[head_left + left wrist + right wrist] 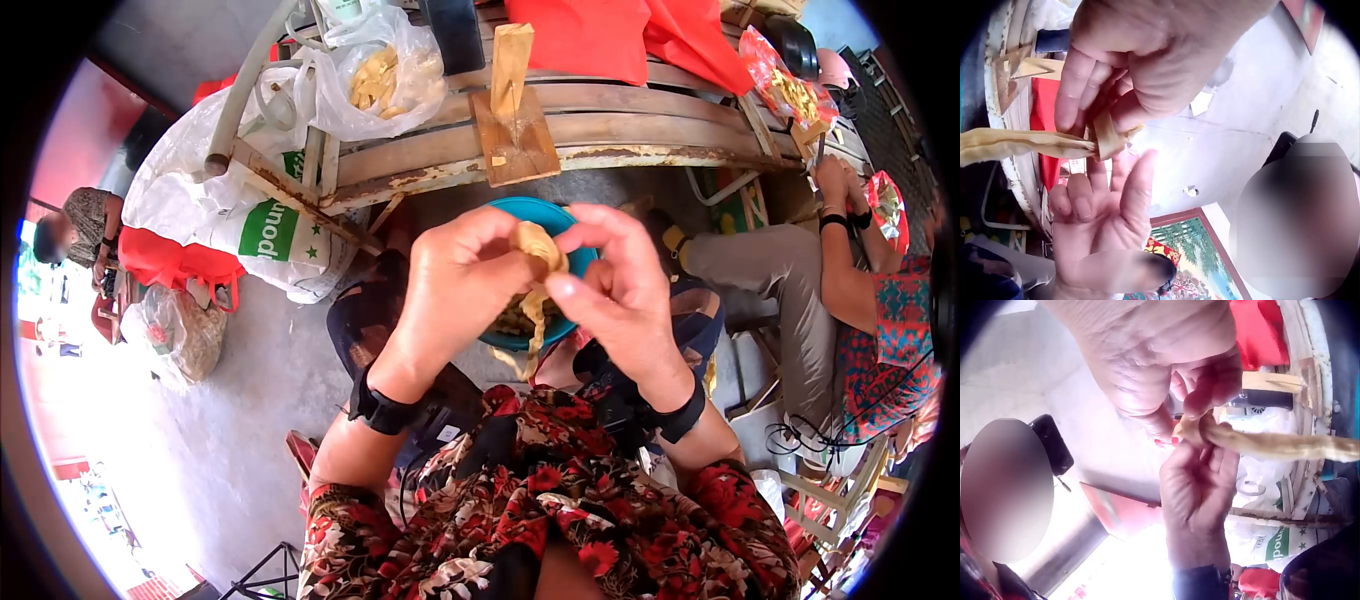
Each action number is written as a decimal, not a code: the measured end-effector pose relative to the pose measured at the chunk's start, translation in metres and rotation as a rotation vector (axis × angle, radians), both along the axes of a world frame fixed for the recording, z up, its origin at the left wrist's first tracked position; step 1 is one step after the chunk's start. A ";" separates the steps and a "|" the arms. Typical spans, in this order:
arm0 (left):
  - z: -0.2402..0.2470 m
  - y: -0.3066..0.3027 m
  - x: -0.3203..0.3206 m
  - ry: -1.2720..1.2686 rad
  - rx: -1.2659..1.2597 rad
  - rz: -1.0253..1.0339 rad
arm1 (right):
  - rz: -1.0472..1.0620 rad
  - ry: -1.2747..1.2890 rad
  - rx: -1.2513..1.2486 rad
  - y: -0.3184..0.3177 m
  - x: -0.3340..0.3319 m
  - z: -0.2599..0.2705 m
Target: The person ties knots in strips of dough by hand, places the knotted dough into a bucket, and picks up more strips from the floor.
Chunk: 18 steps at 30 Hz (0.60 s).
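Observation:
A pale yellow, folded strip (535, 245) is looped into a small knot-like bundle, its long tail hanging over a teal bowl (572, 232). The left hand (440, 285) pinches the loop between thumb and fingers. Close on the other side is the right hand (625, 300), thumb and fingers apart, fingertips at the loop's edge. In the left wrist view the strip (1029, 145) runs leftward from the loop, between the left hand (1147, 56) above and the right hand (1097, 231) below. The right wrist view has the strip (1285, 445) extending rightward. Yellowish pieces partly show inside the bowl.
A slatted bench (640, 130) ahead bears a wooden block stand (515, 135), a plastic bag of yellow pieces (375, 85) and red cloth (590, 35). White sacks (215, 205) lie at left. Another person (870, 310) sits at right; someone else (90, 225) is at far left.

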<state>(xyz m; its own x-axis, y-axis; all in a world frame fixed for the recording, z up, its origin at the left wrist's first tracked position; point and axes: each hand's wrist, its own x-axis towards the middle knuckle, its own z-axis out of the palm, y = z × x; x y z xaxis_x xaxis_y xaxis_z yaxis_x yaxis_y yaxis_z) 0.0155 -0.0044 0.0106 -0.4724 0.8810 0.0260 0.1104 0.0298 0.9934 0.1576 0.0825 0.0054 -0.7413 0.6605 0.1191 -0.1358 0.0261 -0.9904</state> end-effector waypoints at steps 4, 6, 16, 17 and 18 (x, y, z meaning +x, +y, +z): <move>-0.001 0.001 0.008 -0.203 0.096 -0.098 | -0.082 -0.065 -0.214 0.002 0.000 0.003; -0.004 -0.002 0.002 -0.492 0.103 -0.111 | 0.105 0.091 -0.573 0.010 0.006 -0.001; -0.020 -0.003 -0.005 -0.910 -0.051 -0.388 | -0.061 -0.111 0.061 0.009 0.001 -0.001; -0.014 -0.002 -0.002 -0.784 -0.123 -0.309 | -0.036 -0.061 -0.027 0.013 0.005 -0.001; -0.007 -0.003 -0.001 -0.655 -0.195 -0.228 | -0.010 -0.009 -0.118 0.017 0.008 -0.002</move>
